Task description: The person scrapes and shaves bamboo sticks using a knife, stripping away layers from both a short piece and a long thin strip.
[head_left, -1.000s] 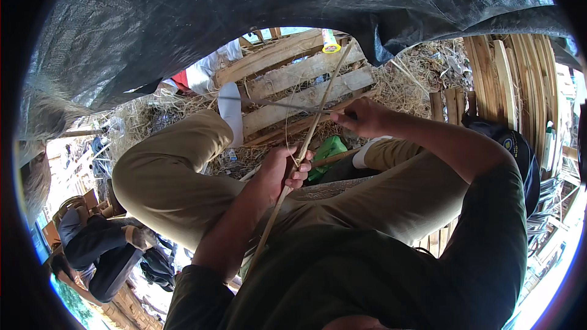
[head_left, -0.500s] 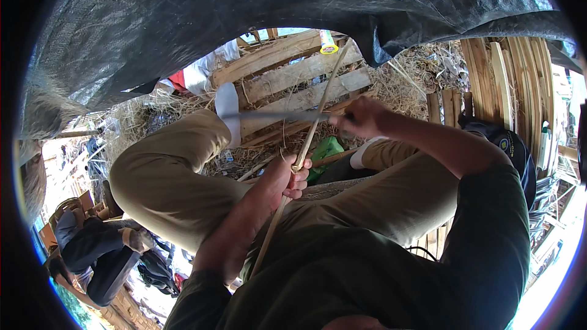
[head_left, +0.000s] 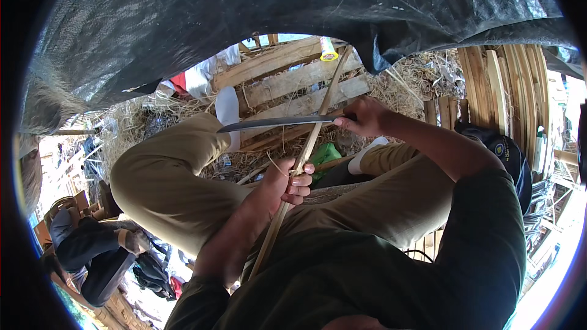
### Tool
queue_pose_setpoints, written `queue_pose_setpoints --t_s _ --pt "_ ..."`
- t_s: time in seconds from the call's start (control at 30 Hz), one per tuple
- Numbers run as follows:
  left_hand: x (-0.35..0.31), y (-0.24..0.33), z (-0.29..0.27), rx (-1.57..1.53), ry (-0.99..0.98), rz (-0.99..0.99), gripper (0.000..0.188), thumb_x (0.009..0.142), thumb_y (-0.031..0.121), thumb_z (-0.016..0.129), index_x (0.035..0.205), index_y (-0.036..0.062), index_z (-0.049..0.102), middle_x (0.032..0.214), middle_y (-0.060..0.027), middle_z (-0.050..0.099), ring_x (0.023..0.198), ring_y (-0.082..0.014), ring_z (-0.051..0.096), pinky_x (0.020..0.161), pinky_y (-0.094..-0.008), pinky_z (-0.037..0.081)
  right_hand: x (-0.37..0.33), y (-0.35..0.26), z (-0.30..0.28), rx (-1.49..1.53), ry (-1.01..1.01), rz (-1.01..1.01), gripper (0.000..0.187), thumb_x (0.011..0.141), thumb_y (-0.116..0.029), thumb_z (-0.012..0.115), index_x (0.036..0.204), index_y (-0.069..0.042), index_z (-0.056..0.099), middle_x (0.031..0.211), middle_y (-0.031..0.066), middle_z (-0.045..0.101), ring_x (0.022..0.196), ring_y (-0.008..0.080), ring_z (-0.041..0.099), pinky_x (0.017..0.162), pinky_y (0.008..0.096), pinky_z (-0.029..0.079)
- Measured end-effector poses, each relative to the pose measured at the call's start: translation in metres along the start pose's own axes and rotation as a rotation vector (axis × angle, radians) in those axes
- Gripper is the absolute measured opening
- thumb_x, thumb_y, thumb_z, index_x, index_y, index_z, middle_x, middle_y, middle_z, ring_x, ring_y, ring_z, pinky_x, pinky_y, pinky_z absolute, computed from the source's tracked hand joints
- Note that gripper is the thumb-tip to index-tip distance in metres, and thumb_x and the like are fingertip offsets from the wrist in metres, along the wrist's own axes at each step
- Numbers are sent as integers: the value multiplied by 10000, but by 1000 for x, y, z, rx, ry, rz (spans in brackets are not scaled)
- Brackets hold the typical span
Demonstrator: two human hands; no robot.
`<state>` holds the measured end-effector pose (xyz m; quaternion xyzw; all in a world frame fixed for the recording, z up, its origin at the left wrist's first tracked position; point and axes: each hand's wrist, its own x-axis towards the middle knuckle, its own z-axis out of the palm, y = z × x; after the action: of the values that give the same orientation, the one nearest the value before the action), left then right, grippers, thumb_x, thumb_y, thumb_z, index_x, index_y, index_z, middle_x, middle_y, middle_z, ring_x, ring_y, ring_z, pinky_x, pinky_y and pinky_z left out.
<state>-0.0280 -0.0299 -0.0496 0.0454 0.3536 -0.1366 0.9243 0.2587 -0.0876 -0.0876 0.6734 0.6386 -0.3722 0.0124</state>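
My left hand [head_left: 285,184] is closed round a long, pale strip that looks like split bamboo [head_left: 310,145]. The strip slants from my lap up to the far planks. In my right hand [head_left: 367,117] is the handle of a machete [head_left: 269,123], its dark blade pointing left. That blade lies across the strip, beyond my left hand; whether it bites into the strip I cannot tell. A thin curled fibre stands out beside my left thumb.
Wooden slats [head_left: 287,82] and straw lie beyond my crossed legs. A green plastic piece [head_left: 327,154] is under the strip. Dark sheeting [head_left: 244,6] hangs overhead. Stacked boards [head_left: 520,85] and a dark bag [head_left: 504,153] are at the right; another person [head_left: 98,250] sits lower left.
The machete, blurred by motion before, now shows sharply and sits slightly nearer to me. The strip has turned a little and shows a broader face. My left hand keeps its grip.
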Motion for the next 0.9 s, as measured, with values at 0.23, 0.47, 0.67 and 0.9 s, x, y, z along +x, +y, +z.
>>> queue_pose_setpoints --t_s 0.23,0.47,0.67,0.9 --pt "-2 7 -1 -36 -44 -37 207 936 316 339 841 185 467 545 109 319 433 -15 278 355 -178 190 15 -1 -23 -242 -25 223 706 918 -680 382 926 -61 721 827 203 678 834 363 675 805 473 528" --pt "-6 -1 -3 -126 -52 -20 173 945 270 394 852 149 475 549 81 347 418 -27 299 322 -165 217 17 45 -17 32 40 426 707 962 -633 325 988 -30 693 879 227 674 860 403 663 818 484 528" --pt "-7 0 2 -40 -15 -48 189 934 282 366 820 176 473 534 101 327 422 -21 284 354 -181 188 -7 -44 8 -27 12 -190 769 931 -702 289 966 -57 708 740 186 662 830 380 662 783 473 526" --pt "-5 5 1 -86 -111 -43 182 925 295 380 829 170 473 536 106 317 426 -15 270 354 -168 190 26 54 -23 -65 57 385 804 930 -707 286 809 -32 705 755 204 662 826 349 674 766 460 536"
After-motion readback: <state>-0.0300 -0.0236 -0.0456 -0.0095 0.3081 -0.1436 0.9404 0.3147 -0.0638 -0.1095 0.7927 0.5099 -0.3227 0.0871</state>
